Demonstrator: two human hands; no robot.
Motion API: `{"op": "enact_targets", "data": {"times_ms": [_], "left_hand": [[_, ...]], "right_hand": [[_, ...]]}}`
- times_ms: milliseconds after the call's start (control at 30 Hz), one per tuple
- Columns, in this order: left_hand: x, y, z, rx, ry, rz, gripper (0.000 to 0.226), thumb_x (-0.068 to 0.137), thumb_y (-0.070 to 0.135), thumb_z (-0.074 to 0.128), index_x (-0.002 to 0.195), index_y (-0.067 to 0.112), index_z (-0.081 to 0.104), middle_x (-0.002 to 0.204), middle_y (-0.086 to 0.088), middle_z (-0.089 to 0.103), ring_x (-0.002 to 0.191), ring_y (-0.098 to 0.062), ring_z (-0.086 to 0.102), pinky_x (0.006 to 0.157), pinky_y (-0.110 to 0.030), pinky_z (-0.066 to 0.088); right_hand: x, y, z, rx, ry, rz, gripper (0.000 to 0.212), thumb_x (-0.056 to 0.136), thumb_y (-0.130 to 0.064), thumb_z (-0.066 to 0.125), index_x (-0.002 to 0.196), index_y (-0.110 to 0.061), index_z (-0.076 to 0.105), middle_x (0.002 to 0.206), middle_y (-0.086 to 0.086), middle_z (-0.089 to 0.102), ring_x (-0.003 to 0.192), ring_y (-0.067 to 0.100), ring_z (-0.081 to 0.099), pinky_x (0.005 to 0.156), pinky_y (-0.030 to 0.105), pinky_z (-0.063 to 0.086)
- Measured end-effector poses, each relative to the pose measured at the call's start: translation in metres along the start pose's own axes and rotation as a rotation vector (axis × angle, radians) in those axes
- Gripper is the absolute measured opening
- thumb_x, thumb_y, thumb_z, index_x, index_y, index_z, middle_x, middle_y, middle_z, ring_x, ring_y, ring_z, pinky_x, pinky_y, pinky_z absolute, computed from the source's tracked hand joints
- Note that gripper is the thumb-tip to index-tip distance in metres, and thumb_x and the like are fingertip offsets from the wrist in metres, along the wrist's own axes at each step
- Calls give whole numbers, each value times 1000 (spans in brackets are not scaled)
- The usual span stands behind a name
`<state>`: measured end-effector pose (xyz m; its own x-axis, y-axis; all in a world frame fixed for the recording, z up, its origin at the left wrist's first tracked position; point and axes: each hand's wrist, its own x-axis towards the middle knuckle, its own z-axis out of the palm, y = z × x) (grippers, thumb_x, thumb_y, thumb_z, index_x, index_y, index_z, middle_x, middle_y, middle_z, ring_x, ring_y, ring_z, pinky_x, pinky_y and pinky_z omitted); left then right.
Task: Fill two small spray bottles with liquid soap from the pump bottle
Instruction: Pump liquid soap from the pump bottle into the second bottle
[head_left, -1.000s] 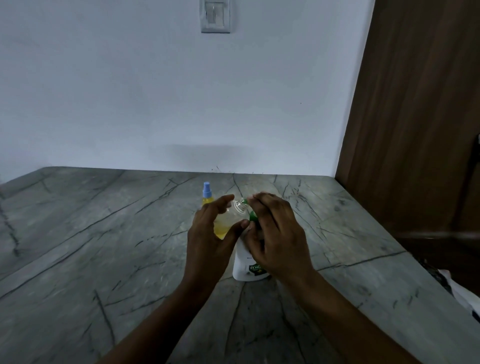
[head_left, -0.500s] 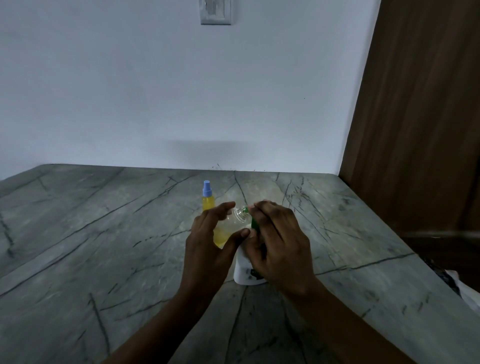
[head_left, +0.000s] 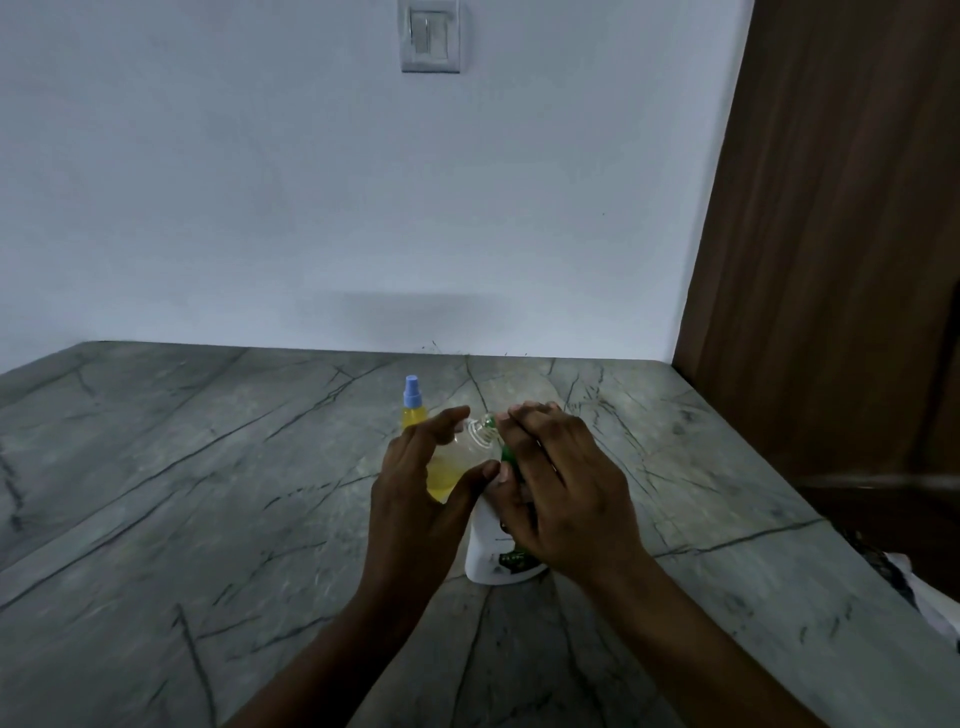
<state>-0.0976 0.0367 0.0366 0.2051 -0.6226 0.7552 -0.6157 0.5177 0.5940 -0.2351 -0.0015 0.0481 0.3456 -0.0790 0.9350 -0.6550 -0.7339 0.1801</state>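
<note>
Both forearms enter from the near edge and meet over the middle of the desk (head_left: 208, 519), a grey stone-look slab with a matt face and thin dark veins.

Left hand (head_left: 415, 499): fingers and thumb curled round the open spray bottle (head_left: 445, 470), a small clear plastic cylinder held off the desk. The bottle is tilted, with its threaded, uncapped neck pointing up and towards the right hand. Yellow liquid lies in its lower part; the upper part is clear.

Right hand (head_left: 563, 493): fingers bent over the green pump head (head_left: 506, 453), thumb tucked in beneath, its tip touching the left thumb. The grip covers most of the head, and only a narrow green strip shows. Whether the spout touches the neck of the open bottle cannot be told.

The pump bottle (head_left: 485, 545) stands upright on the desk directly under the right hand. It is smooth, white and opaque with rounded shoulders. A dark green label shows low on its front, below the palm.

The capped spray bottle (head_left: 414, 413) stands upright on the desk just beyond the left fingertips, apart from them. It is slim and clear, filled yellow, with a light blue spray top.

Beyond both hands, a plain white wall (head_left: 311, 208) meets the far desk edge. A pale rectangular switch plate (head_left: 430, 36) is mounted high on it. A brown wood-grain panel (head_left: 831, 234) rises beyond the right hand.
</note>
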Motion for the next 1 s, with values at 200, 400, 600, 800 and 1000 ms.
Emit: {"op": "enact_targets", "data": {"times_ms": [200, 400, 600, 800, 1000], "left_hand": [[1, -1, -1, 3, -4, 10, 49, 76, 25, 72, 118, 31, 48, 106, 28, 46, 99, 2, 51, 76, -23, 46], [0, 0, -2, 16, -5, 23, 51, 73, 22, 72, 117, 30, 48, 105, 21, 50, 96, -7, 54, 76, -24, 46], [-4, -8, -2, 56, -34, 3, 54, 71, 22, 75, 117, 33, 48, 102, 27, 47, 96, 6, 50, 75, -9, 38], [-5, -10, -2, 64, -44, -2, 54, 72, 26, 73, 117, 38, 45, 101, 28, 48, 99, 12, 48, 72, -7, 39], [-1, -4, -2, 29, -25, 11, 48, 73, 35, 66, 117, 36, 47, 104, 28, 49, 102, 4, 50, 72, -10, 41]], "right_hand": [[0, -1, 2, 38, -7, 23, 34, 85, -18, 53, 115, -2, 51, 110, 16, 61, 106, 24, 51, 95, 30, 42], [-2, -4, 3, 53, -17, 89, 35, 84, -21, 53, 115, -4, 50, 106, 18, 64, 105, 23, 51, 93, 26, 41], [-11, -6, 7, 76, -7, 112, 33, 84, -18, 54, 110, 1, 59, 104, 18, 66, 105, 23, 53, 95, 23, 40], [-12, -7, 9, 64, -3, 106, 31, 84, -16, 54, 107, 3, 63, 103, 18, 66, 104, 23, 54, 96, 22, 40], [-3, -5, 3, 52, -16, 96, 32, 84, -16, 54, 104, 5, 67, 103, 17, 65, 102, 22, 53, 91, 23, 41]]}}
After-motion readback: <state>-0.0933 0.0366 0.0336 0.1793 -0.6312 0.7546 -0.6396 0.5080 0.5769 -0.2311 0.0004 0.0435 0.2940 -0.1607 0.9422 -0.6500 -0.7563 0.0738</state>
